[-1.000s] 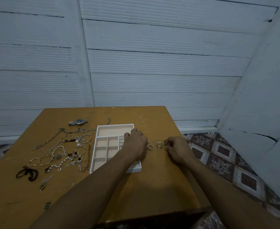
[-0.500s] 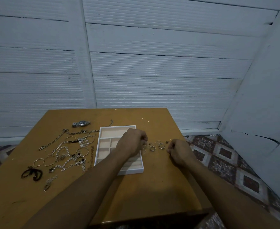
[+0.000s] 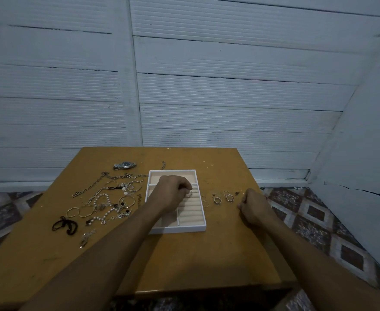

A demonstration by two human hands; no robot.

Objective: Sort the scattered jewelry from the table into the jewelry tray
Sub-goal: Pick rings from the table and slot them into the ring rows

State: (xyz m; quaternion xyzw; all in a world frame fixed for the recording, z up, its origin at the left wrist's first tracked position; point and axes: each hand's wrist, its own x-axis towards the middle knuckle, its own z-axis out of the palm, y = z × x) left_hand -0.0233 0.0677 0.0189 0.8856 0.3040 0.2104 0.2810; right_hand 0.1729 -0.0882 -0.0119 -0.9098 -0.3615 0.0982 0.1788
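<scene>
A white jewelry tray (image 3: 177,229) sits near the middle of the wooden table (image 3: 195,261), a little toward the far edge. Its long axis runs from the far edge toward the near edge. It has one wide compartment at its far end, small square cells down its left side and ridged ring rolls on its right side.

The left hand (image 3: 170,194) is over the tray with its fingers curled. Fingertips and thumb pinch a small ring (image 3: 189,193) just above the ring rolls. The ring is too small to tell which way it faces.

The right hand (image 3: 254,208) rests on the table near the right edge, curled into a loose fist with the thumb against the fingers. I cannot tell whether it has anything in it.

Between the tray and the right hand, several loose rings (image 3: 217,200) lie in a short row across the table.

Left of the tray is a tangled heap of bangles and chains, with a pearl strand (image 3: 105,197) in it. A long link chain (image 3: 87,187) runs slantwise from the heap toward the left edge. A wristwatch (image 3: 124,165) lies near the far edge, its band parallel to that edge. A black cord (image 3: 64,225) lies toward the left edge, nearer the person than the heap.
</scene>
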